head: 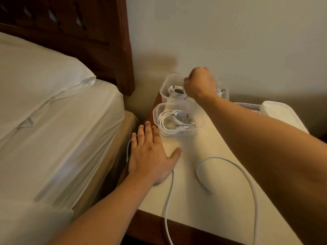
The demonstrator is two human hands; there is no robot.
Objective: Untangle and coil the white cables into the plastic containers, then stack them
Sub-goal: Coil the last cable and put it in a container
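- The left hand [150, 152] lay flat on the left edge of the small table [221, 200], fingers straight and spread a little, holding nothing.
- A loose white cable [169, 195] ran out from under that hand, toward the near edge of the table.
- It also made a big loop on the table top, just in front of the right arm.
- The right hand [200, 84] was curled like a fist over the far plastic box [165, 85] by the wall. Its fingers were hidden, so I could not tell if it held anything.
- A coiled white cable [176, 91] sat inside that far box, partly hidden by the hand.
- The near plastic box [156, 114] stood right in front of the far one, and they looked like they touched.
- Another coiled white cable [174, 120] lay inside the near box.
- The tips of the left fingers were just beside the near box.
- A see-through lid [247, 106] and a white lid [279, 112] lay at the back right of the table.
- A bed [53, 129] with a white pillow [44, 80] stood to the left.
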